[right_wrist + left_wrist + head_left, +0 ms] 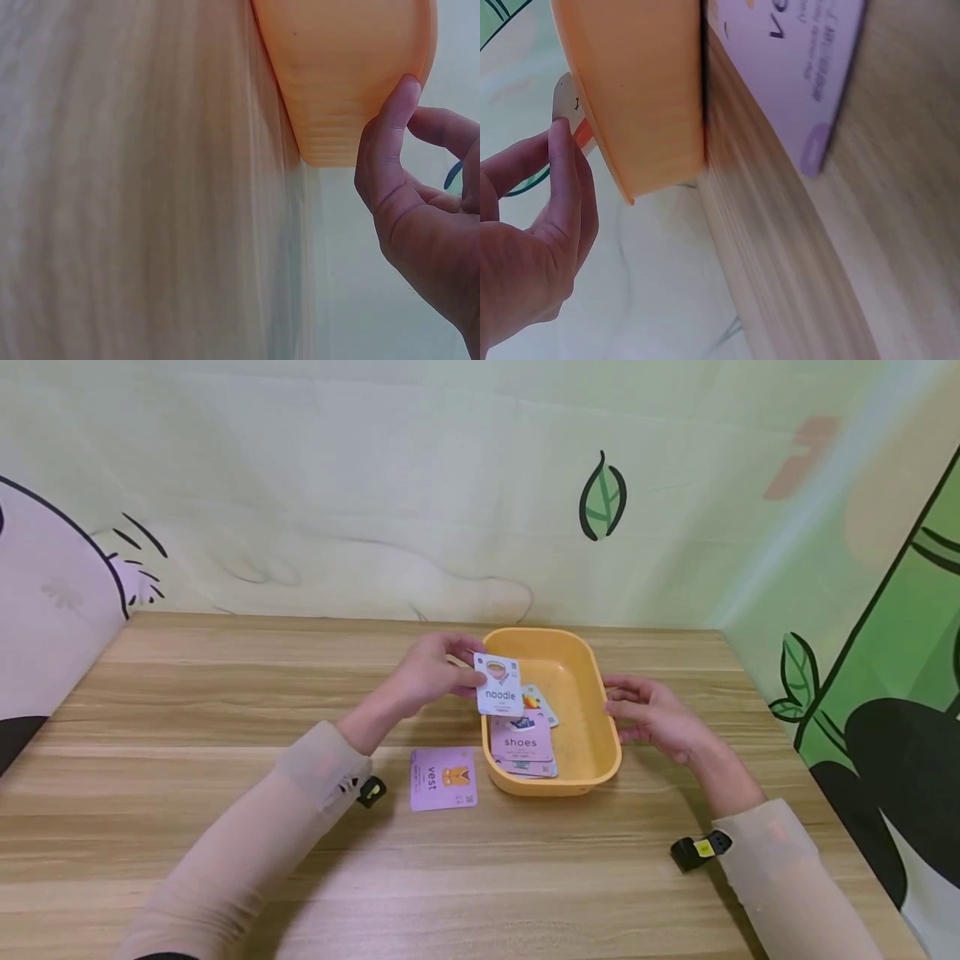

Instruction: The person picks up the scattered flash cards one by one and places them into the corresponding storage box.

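Observation:
A "noodle" card (498, 693) is pinched between the thumb and fingers of my left hand (438, 675), over the left rim of a yellow plastic basket (558, 783). In the left wrist view, the fingertips hold the card's edge beside the basket wall (641, 97). My right hand (660, 714) is at the basket's right side, its fingertips against the outside near the rim, as the right wrist view also shows. Inside the basket lie a purple "shoes" card (521, 743), a card with a fruit picture (536, 702) and another purple card partly hidden beneath.
A purple "vest" card (442, 779) lies flat on the wooden table (525, 877), just left of the basket. Behind the table hangs a pale green printed backdrop (375, 485). Both wrists wear small black devices near the sleeve cuffs.

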Demonstrator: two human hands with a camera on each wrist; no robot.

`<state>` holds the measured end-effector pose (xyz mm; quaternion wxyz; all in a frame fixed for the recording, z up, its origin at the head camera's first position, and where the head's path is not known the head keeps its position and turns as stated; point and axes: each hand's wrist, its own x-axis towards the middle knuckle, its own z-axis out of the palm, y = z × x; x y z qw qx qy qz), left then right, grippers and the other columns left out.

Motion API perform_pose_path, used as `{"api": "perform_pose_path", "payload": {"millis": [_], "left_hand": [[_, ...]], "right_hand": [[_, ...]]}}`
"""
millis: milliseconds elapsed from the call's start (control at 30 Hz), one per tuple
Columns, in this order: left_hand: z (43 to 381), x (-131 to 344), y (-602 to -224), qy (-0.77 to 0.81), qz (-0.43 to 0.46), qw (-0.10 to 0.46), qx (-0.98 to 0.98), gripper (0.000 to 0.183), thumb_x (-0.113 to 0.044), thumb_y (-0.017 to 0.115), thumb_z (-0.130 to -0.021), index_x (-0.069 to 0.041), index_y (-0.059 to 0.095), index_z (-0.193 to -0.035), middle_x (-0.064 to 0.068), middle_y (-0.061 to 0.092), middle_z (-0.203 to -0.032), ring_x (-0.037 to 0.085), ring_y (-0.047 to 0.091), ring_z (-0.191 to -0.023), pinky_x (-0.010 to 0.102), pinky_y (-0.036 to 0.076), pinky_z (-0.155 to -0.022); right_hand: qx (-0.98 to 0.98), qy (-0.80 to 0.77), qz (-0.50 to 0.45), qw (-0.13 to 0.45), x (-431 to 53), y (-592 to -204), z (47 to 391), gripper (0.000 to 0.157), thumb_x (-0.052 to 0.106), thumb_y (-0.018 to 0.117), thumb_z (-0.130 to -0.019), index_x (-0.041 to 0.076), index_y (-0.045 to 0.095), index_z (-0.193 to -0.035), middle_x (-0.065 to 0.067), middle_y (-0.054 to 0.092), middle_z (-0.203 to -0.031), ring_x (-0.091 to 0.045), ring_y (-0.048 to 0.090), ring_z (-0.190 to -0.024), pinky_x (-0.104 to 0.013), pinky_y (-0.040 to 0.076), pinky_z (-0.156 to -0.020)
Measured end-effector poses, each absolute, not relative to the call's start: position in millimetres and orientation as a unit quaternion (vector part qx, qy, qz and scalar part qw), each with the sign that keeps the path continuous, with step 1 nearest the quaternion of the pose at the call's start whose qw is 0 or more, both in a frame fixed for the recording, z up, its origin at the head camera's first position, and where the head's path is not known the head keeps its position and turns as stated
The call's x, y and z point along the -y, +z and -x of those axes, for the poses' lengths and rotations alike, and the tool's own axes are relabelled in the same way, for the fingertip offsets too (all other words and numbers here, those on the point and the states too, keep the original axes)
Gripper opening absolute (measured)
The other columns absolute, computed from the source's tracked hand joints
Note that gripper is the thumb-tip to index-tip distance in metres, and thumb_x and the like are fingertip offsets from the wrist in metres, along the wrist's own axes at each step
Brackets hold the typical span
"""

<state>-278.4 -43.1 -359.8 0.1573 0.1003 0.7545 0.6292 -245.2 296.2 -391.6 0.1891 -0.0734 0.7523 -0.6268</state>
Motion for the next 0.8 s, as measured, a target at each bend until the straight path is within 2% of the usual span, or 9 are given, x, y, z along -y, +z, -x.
{"api": "perform_pose_path", "payload": {"millis": [367, 567, 633, 800], "left_hand": [[277.0, 33.8, -355.5, 0.562, -0.160, 0.177, -0.792, 0.040, 0.012, 0.073, -0.087, 0.008, 0.063, -0.126, 0.019, 0.059, -0.110, 0.027, 0.069, -0.083, 0.037, 0.062, -0.077], [276.6, 31.9, -355.3, 0.472, -0.206, 0.170, -0.840, 0.042, 0.003, 0.078, -0.087, 0.006, 0.065, -0.127, 0.016, 0.062, -0.105, 0.021, 0.066, -0.072, 0.033, 0.061, -0.069], [277.0, 31.2, -356.1, 0.437, -0.219, 0.157, -0.858, 0.041, -0.002, 0.080, -0.087, 0.004, 0.066, -0.126, 0.014, 0.064, -0.108, 0.021, 0.065, -0.078, 0.032, 0.059, -0.072], [277.2, 29.5, -356.2, 0.383, -0.237, 0.126, -0.884, 0.042, -0.011, 0.082, -0.088, 0.001, 0.068, -0.126, 0.018, 0.064, -0.121, 0.026, 0.058, -0.107, 0.037, 0.051, -0.090]], "right_hand": [[-0.755, -0.624, 0.072, 0.190, -295.7, -389.8, 244.6, 0.059, 0.006, 0.055, -0.104, -0.011, 0.028, -0.153, -0.024, 0.049, -0.127, -0.017, 0.065, -0.096, -0.033, 0.061, -0.075], [-0.756, -0.623, 0.071, 0.190, -295.4, -389.3, 244.7, 0.059, 0.005, 0.055, -0.104, -0.011, 0.028, -0.153, -0.024, 0.049, -0.127, -0.017, 0.065, -0.096, -0.032, 0.061, -0.074], [-0.756, -0.622, 0.070, 0.190, -295.5, -389.5, 244.8, 0.059, 0.005, 0.055, -0.104, -0.011, 0.028, -0.154, -0.024, 0.049, -0.127, -0.017, 0.065, -0.096, -0.032, 0.061, -0.074], [-0.758, -0.620, 0.068, 0.191, -296.3, -390.3, 245.1, 0.059, 0.005, 0.055, -0.104, -0.010, 0.028, -0.154, -0.024, 0.049, -0.127, -0.017, 0.065, -0.096, -0.032, 0.061, -0.074]]}}
